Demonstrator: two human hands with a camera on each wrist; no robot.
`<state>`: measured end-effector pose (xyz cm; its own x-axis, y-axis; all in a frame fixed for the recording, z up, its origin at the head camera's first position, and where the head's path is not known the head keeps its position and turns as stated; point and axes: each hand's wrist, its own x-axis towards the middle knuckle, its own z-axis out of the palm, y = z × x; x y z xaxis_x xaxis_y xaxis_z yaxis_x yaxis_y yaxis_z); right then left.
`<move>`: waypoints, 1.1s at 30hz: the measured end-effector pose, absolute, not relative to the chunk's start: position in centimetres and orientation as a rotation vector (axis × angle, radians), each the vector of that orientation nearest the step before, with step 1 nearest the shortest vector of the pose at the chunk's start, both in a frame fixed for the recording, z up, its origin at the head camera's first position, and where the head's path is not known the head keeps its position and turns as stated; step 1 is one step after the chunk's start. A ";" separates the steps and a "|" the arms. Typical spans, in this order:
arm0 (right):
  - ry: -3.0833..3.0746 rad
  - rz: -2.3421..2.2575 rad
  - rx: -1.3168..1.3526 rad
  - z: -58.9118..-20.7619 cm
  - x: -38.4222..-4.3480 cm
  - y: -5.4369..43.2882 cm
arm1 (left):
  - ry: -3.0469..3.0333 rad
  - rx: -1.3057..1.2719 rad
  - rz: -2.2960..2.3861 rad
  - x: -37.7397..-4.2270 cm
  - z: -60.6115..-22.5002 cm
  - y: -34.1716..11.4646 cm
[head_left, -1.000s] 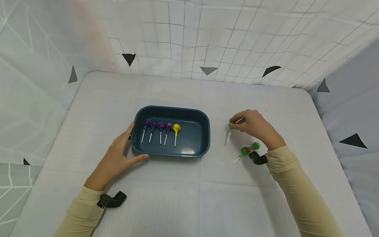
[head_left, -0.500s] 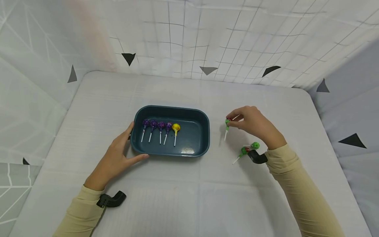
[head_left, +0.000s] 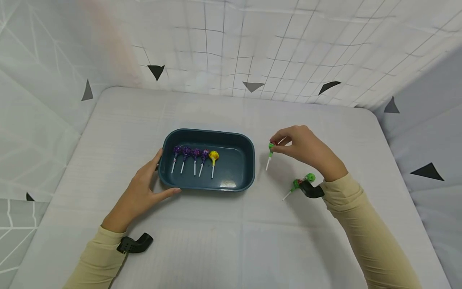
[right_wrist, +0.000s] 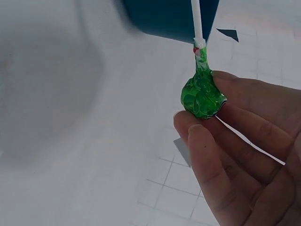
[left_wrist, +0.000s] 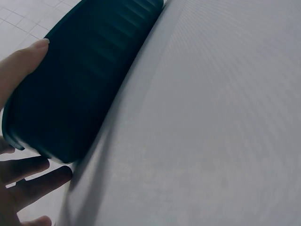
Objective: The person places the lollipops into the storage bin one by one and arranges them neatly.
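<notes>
A dark teal tray (head_left: 236,160) lies on the table in the head view. Several purple lollipops (head_left: 186,151) and one yellow lollipop (head_left: 214,155) form a row inside it, sticks toward the person. My left hand (head_left: 140,190) touches the tray's near left corner, thumb on the front wall and spread fingers at the left end. To the right of the tray, my right hand (head_left: 304,146) pinches a green lollipop (right_wrist: 202,96) by its wrapped head, above the table. In the right wrist view, its white stick points toward the tray.
Two more green lollipops lie on the table below my right wrist: one lollipop (head_left: 296,184) is partly covered by the black wrist camera (head_left: 311,189), the other lollipop (head_left: 310,177) sits just behind. A white cloth covers the table (head_left: 202,249); patterned sheets hang around it.
My right hand has lifted the green lollipop and carried it left and away from the person, closer to the tray. The left hand and tray have stayed in place.
</notes>
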<state>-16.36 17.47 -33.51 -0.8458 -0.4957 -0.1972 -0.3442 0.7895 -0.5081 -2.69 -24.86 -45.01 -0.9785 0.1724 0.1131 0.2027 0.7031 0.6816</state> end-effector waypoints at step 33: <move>2.574 -0.623 -0.816 -32.6 -17.3 12.5 | -2.864 -0.310 -1.138 -2.7 -45.2 -24.9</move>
